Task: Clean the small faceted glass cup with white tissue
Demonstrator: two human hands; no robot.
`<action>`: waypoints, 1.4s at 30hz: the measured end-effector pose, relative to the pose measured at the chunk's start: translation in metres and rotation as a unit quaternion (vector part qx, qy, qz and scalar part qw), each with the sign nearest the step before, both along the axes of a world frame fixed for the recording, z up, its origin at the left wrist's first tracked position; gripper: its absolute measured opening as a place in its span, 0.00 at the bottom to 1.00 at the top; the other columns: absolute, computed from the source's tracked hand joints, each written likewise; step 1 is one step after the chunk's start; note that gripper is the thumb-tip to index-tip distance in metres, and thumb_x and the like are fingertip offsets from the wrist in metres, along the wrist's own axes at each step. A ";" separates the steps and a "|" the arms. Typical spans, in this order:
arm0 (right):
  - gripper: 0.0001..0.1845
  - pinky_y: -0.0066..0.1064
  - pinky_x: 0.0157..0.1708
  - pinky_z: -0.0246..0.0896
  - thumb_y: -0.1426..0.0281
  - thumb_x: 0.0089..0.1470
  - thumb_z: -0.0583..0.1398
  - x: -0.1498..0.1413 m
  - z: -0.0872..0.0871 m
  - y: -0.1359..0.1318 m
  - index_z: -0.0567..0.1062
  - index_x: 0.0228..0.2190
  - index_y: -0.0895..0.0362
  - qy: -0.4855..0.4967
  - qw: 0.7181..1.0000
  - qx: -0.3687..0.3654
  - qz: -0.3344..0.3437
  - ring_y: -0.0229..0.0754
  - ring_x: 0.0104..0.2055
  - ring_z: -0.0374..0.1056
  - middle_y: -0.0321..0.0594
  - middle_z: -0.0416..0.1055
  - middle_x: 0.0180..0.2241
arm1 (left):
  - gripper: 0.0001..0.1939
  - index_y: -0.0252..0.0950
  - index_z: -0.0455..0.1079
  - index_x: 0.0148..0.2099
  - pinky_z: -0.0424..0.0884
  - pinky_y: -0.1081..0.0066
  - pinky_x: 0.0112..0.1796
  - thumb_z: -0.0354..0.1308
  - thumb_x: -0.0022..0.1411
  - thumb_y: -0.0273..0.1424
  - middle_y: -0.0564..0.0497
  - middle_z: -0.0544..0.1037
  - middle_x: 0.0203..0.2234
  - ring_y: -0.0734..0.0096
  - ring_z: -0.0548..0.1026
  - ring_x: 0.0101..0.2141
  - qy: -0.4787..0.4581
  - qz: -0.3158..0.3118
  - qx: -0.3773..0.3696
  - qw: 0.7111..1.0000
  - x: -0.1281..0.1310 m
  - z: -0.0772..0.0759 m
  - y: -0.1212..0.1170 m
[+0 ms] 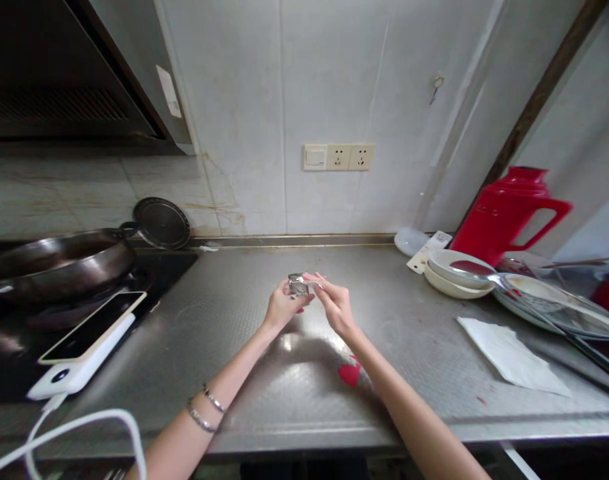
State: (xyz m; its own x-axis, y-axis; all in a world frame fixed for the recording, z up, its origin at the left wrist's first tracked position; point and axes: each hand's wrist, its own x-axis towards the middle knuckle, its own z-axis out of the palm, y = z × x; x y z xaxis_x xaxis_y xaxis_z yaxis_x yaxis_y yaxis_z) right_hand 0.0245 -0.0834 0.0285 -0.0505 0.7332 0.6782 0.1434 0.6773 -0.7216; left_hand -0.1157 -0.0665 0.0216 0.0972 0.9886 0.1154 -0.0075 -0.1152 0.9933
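Above the middle of the steel counter (pixel 224 313), both my hands meet at a small silvery object with dark patches (pixel 299 288); its exact kind is too small to make out. My left hand (pixel 280 308) is closed around its lower left side. From the right, my right hand (pixel 337 303) reaches over with its thumb and fingers pinched at the object's right edge. The fingers partly cover the object. Two bracelets circle my left wrist.
A steel pan (pixel 59 263) sits on the black stove at left, near a phone (pixel 97 327) and a white power bank (pixel 84 367) with its cable. To the right are stacked bowls (pixel 457 283), a red thermos (pixel 509 213), a plate with utensils and a paper napkin (pixel 514 353).
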 end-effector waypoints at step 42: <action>0.17 0.48 0.63 0.50 0.61 0.62 0.53 0.006 0.002 0.010 0.76 0.47 0.49 0.002 0.996 0.005 -0.094 0.46 0.53 0.70 0.35 0.74 0.49 | 0.30 0.31 0.70 0.46 0.69 0.78 0.15 0.69 0.44 0.44 0.47 0.79 0.30 0.65 0.77 0.27 0.119 0.029 0.004 0.992 -0.005 0.003 0.001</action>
State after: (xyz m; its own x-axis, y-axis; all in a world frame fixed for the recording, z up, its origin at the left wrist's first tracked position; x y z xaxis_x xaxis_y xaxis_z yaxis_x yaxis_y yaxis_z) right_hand 0.0308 -0.0730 0.0304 0.0905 0.7224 0.6855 0.2654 0.6459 -0.7158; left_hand -0.1211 -0.0655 0.0246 0.0661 0.9925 0.1033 0.2339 -0.1160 0.9653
